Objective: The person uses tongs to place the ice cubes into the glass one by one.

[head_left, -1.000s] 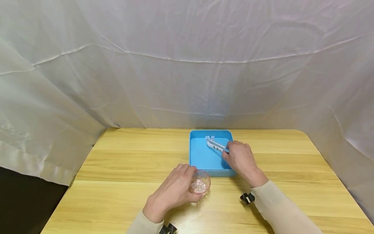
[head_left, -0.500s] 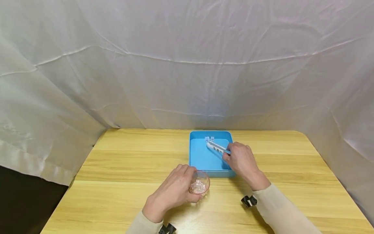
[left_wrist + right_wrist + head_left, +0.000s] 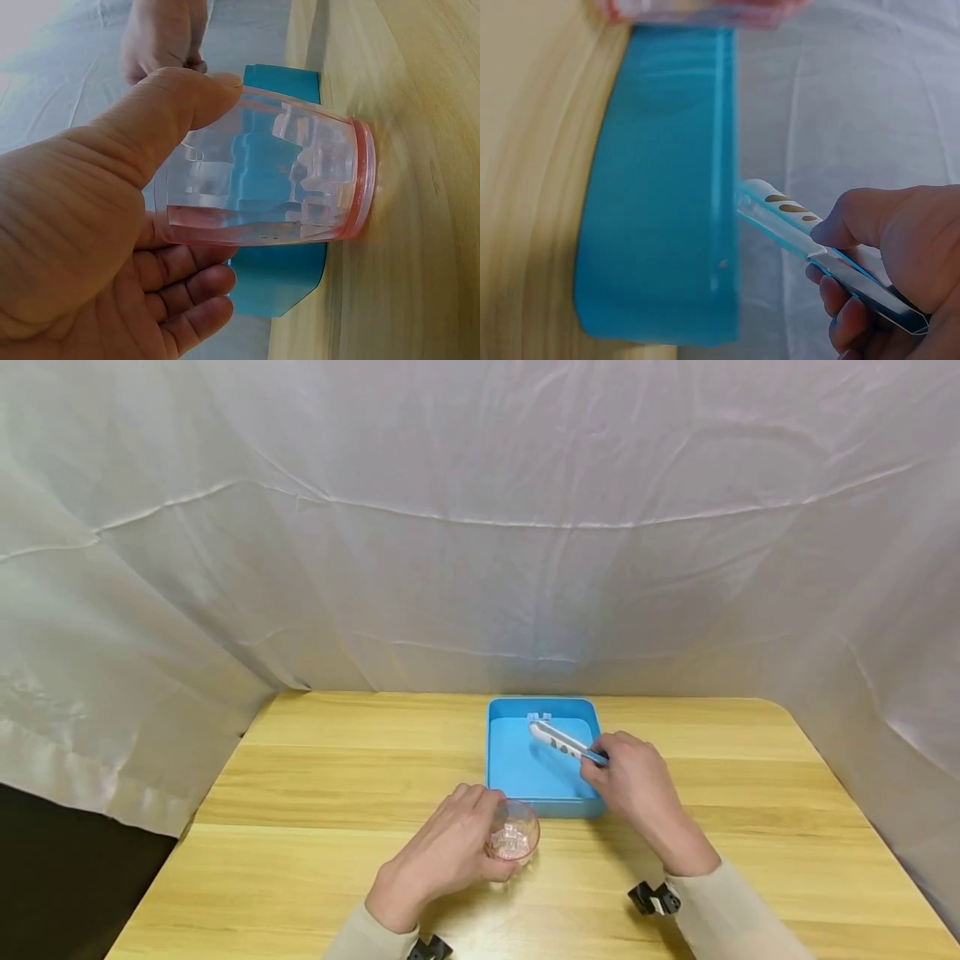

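My left hand (image 3: pixel 442 852) grips a clear, pink-tinted cup (image 3: pixel 270 169), thumb on one side and fingers on the other. It stands upright on the table, and several clear cubes (image 3: pixel 330 161) lie in its bottom. My right hand (image 3: pixel 633 785) holds white and blue tongs (image 3: pixel 558 741) by the handle end, thumb pressing on top. The tongs slant down into a square blue tray (image 3: pixel 525 768), their tips close to a few clear cubes (image 3: pixel 546 717) at its back wall. In the right wrist view the tray's near wall hides the tong tips.
The light wooden table (image 3: pixel 322 793) carries the tray near its back edge, just behind the cup. A pale grey cloth (image 3: pixel 450 568) hangs behind and around the table. Black wrist cameras (image 3: pixel 654 898) sit at both cuffs.
My right hand has drawn back a little toward me and to the right, and the tongs have tilted with it. The left hand and the cup have stayed in place.
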The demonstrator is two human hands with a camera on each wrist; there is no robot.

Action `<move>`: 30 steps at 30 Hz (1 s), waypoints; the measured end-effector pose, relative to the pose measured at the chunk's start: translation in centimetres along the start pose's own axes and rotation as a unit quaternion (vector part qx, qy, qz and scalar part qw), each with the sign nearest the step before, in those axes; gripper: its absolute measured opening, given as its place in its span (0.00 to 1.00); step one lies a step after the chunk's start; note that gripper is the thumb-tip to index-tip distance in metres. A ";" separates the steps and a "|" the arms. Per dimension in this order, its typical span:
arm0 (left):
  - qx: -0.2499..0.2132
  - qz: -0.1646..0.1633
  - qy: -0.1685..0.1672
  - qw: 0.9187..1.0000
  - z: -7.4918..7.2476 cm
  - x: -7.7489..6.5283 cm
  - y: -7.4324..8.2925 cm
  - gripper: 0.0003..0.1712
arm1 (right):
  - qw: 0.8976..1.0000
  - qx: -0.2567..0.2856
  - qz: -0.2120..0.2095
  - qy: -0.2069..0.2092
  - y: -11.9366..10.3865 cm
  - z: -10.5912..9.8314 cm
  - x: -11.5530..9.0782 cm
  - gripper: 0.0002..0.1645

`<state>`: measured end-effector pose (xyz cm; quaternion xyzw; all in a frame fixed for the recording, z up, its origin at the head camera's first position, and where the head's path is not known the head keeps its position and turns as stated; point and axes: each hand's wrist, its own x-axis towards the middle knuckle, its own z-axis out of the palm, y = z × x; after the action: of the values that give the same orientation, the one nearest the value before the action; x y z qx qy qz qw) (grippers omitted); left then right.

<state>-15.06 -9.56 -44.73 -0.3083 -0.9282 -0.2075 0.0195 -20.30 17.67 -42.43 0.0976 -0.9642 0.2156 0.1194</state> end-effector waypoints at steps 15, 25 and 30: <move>-0.003 0.007 0.002 1.000 0.1 0.3 -0.2 0.42 | 0.999 0.040 -0.023 0.014 -2.2 -4.3 -3.5 0.02; -0.006 -0.008 -0.007 1.000 0.0 0.5 -0.4 0.43 | 0.997 0.051 -0.065 -0.011 -3.5 -5.4 -4.8 0.07; -0.019 -0.016 -0.013 1.000 -0.2 0.3 -0.6 0.42 | 0.996 0.052 -0.077 0.003 -3.6 -5.6 -5.2 0.09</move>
<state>-15.64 -9.94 -44.75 -0.2965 -0.9291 -0.2208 -0.0020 -13.40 17.65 -37.52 0.1771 -0.9410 0.2559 0.1330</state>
